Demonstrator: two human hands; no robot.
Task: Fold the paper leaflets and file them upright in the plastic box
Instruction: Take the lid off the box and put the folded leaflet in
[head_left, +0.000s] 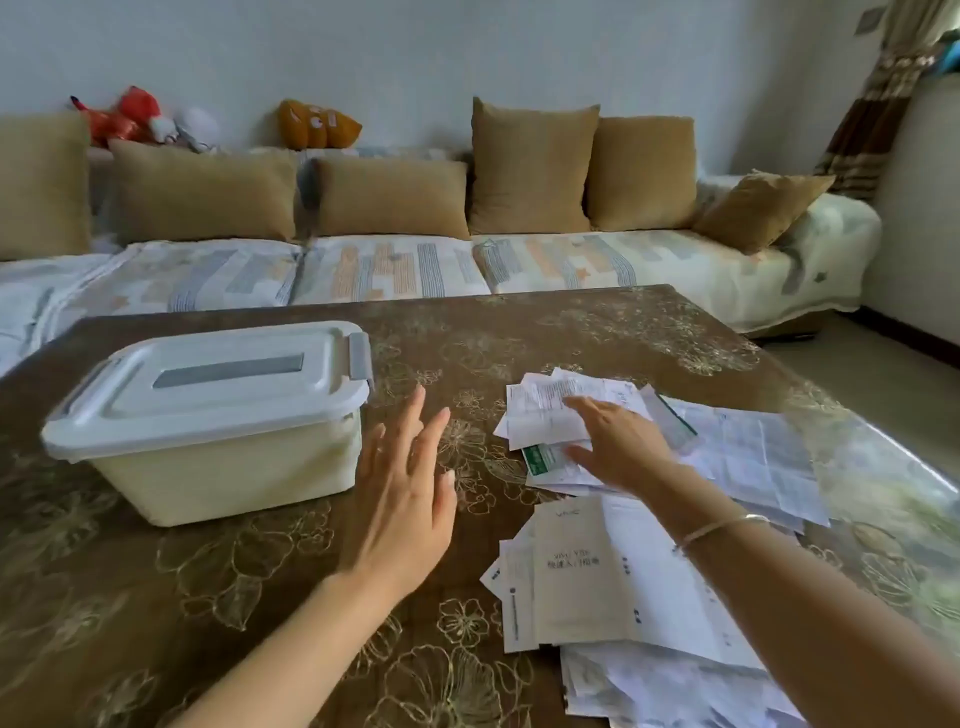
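my left hand (402, 499) hangs over the worktop (519, 332) with its fingers straight and spread, holding nothing, between the plastic box (218, 457) and the leaflets (582, 577). my right hand (621, 449) lies with straight fingers on the far part of the loose leaflets, which sprawl along the worktop's right side down to its near edge. the box sits toward the left edge, its lid (208, 384) on.
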